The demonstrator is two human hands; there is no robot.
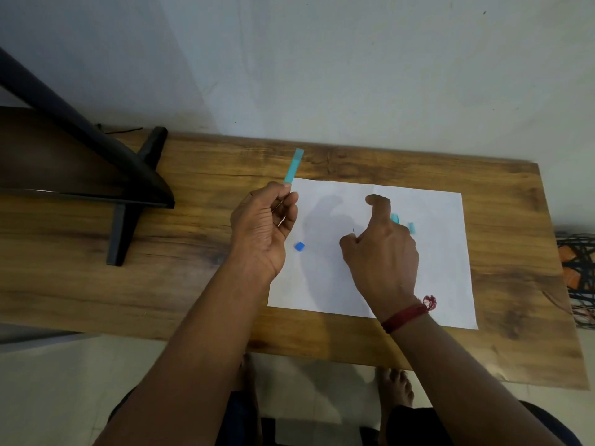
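A white sheet of paper (428, 252) lies on a wooden table (193, 252). My left hand (262, 230) pinches the lower end of a light blue paper strip (293, 166), which sticks up and away over the sheet's far left corner. My right hand (381, 249) hovers over the middle of the sheet with fingers curled and the thumb raised; a thin dark point shows at its fingers. Light blue paper bits (410, 227) peek out behind that hand. A small blue folded square (299, 246) lies on the sheet between the hands.
A black monitor stand (128, 201) and the screen's lower edge occupy the table's left side. Tangled cables (579, 272) lie off the right edge. A pale wall stands behind the table. My legs and feet show below the near edge.
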